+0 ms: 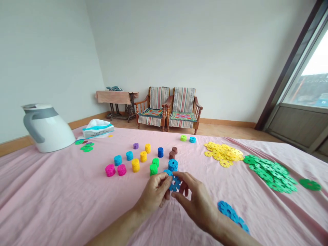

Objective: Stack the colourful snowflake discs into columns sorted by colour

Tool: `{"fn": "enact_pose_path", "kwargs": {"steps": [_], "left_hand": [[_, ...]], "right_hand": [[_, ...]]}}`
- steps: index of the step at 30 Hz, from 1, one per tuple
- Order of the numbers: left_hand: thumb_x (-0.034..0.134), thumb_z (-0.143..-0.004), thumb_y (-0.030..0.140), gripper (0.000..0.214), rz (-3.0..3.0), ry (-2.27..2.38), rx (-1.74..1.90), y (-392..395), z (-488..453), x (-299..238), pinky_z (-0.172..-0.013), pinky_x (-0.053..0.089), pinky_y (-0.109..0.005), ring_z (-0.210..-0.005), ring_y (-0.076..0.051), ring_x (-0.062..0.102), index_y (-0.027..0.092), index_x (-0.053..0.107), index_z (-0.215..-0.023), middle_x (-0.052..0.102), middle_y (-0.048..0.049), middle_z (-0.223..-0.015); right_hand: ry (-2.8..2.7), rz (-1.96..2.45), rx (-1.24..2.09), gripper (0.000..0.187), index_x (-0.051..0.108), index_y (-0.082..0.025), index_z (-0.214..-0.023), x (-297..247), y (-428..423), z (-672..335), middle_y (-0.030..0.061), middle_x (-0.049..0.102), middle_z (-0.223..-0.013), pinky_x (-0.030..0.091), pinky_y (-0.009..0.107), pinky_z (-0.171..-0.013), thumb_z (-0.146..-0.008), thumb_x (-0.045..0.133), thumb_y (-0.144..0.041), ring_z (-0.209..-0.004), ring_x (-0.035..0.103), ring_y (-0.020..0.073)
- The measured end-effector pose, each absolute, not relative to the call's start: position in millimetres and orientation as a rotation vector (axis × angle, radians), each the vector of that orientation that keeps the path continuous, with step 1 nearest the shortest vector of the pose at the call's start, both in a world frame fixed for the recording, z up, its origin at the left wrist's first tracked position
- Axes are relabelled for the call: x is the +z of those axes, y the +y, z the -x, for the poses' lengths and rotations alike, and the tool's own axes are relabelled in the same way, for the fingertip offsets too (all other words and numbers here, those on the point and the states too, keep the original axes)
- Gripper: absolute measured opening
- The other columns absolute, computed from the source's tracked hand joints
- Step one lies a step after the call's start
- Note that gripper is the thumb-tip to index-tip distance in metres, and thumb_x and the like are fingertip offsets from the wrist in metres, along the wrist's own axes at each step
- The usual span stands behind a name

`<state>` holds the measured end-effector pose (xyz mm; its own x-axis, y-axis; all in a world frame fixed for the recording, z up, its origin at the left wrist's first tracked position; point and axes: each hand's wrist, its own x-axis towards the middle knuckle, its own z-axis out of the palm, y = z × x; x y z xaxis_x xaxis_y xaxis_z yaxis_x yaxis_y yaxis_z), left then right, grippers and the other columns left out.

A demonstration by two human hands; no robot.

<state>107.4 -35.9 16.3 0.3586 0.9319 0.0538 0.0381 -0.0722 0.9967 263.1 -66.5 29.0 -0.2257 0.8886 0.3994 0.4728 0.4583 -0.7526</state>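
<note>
A blue notched disc point(175, 184) is raised over the cloth, tilted with its flat side toward me. My left hand point(157, 188) pinches its left edge between thumb and fingers. At its right edge, the curved fingers and thumb of my right hand point(193, 194) close round the disc. Just beyond my hands stands a stack of blue discs point(173, 164); another blue piece point(167, 172) shows partly behind my left fingertips. Green stacks point(153, 169) stand to the left of it, and brown stacks point(172, 155) behind. Several loose blue discs point(232, 213) lie overlapping by my right forearm.
Yellow point(135, 165), pink point(110, 170) and light blue stacks point(118, 160) stand on the pink cloth point(84, 201). Piles of yellow discs point(225, 153) and green discs point(274, 172) spread to the right. A white jug point(52, 131) and a tissue box point(98, 130) stand far left.
</note>
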Motion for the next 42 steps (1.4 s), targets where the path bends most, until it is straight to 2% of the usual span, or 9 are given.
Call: {"fn": "enact_pose_path", "kwargs": {"steps": [4,8,10,12,16,22,29,38,42], "left_hand": [[0.043,-0.087,0.051,0.039,-1.559,0.951,0.958,-31.7,-102.5,19.0,-0.031,0.024,-0.014,-0.030,-0.003,0.033,0.017,0.047,-0.068,0.047,0.0060,-0.047],[0.040,-0.090,0.041,0.028,-1.853,1.306,1.313,-15.6,-86.3,23.5,-0.046,0.043,-0.019,-0.048,-0.009,0.053,0.017,0.052,-0.081,0.056,0.0015,-0.063],[0.048,-0.086,0.037,0.021,-1.900,1.411,1.385,-4.7,-75.0,24.2,-0.062,0.049,-0.025,-0.070,-0.015,0.060,0.018,0.052,-0.091,0.060,-0.0035,-0.081],[0.058,-0.078,0.034,0.028,-1.949,1.491,1.384,3.9,-65.5,23.1,-0.070,0.050,-0.031,-0.082,-0.018,0.060,0.018,0.051,-0.101,0.060,-0.0063,-0.095],[0.069,-0.065,0.026,0.047,-2.055,1.580,1.303,9.4,-58.9,16.1,-0.078,0.049,-0.040,-0.092,-0.024,0.059,0.021,0.050,-0.107,0.060,-0.0061,-0.101],[0.072,-0.062,0.022,0.053,-2.156,1.584,1.189,8.5,-62.2,4.9,-0.080,0.050,-0.041,-0.094,-0.025,0.061,0.022,0.048,-0.110,0.063,-0.0071,-0.101],[0.067,-0.068,0.017,0.044,-2.222,1.580,1.135,11.1,-61.0,2.2,-0.082,0.049,-0.040,-0.098,-0.024,0.060,0.022,0.048,-0.107,0.062,-0.0066,-0.103],[0.068,-0.067,0.014,0.037,-2.297,1.564,1.115,10.5,-61.4,3.0,-0.083,0.047,-0.039,-0.101,-0.024,0.057,0.022,0.051,-0.098,0.061,-0.0053,-0.102],[0.067,-0.066,0.011,0.034,-2.317,1.566,1.111,10.4,-61.5,3.2,-0.081,0.047,-0.038,-0.096,-0.023,0.058,0.023,0.053,-0.094,0.062,-0.0036,-0.097]], "right_hand": [[-1.881,1.135,0.607,0.034,0.054,-0.022,-0.105,34.7,-61.1,-259.1,0.0000,0.060,-0.084,0.044,0.024,-0.057,-0.072,0.059,-0.015,-0.063,0.055,0.0107],[-1.729,1.190,0.627,0.031,0.051,-0.019,-0.104,33.2,-48.5,-262.2,-0.0022,0.057,-0.071,0.043,0.024,-0.055,-0.074,0.060,-0.023,-0.058,0.054,0.0112],[-1.603,1.259,0.602,0.032,0.050,-0.018,-0.105,25.1,-40.4,-268.6,-0.0040,0.053,-0.062,0.042,0.024,-0.053,-0.076,0.058,-0.030,-0.054,0.052,0.0116],[-1.524,1.311,0.579,0.035,0.051,-0.017,-0.105,14.0,-33.0,-276.7,-0.0047,0.051,-0.058,0.040,0.024,-0.051,-0.077,0.058,-0.036,-0.052,0.050,0.0118],[-1.459,1.349,0.612,0.037,0.051,-0.016,-0.104,-2.8,-23.7,-289.9,-0.0043,0.051,-0.058,0.037,0.024,-0.049,-0.076,0.058,-0.040,-0.050,0.048,0.0119],[-1.429,1.362,0.682,0.037,0.051,-0.016,-0.102,-5.3,-20.0,-293.3,-0.0017,0.054,-0.066,0.034,0.023,-0.045,-0.075,0.059,-0.041,-0.048,0.046,0.0103],[-1.451,1.355,0.690,0.036,0.052,-0.017,-0.102,-8.4,-20.9,-292.7,-0.0026,0.053,-0.066,0.035,0.022,-0.046,-0.075,0.058,-0.041,-0.049,0.046,0.0102],[-1.463,1.371,0.695,0.036,0.053,-0.017,-0.101,-8.4,-22.2,-292.0,-0.0026,0.054,-0.064,0.036,0.023,-0.045,-0.075,0.057,-0.041,-0.048,0.046,0.0108],[-1.468,1.390,0.703,0.036,0.053,-0.018,-0.101,-9.6,-21.5,-292.3,-0.0031,0.053,-0.062,0.035,0.023,-0.045,-0.074,0.057,-0.042,-0.047,0.046,0.0112]]}}
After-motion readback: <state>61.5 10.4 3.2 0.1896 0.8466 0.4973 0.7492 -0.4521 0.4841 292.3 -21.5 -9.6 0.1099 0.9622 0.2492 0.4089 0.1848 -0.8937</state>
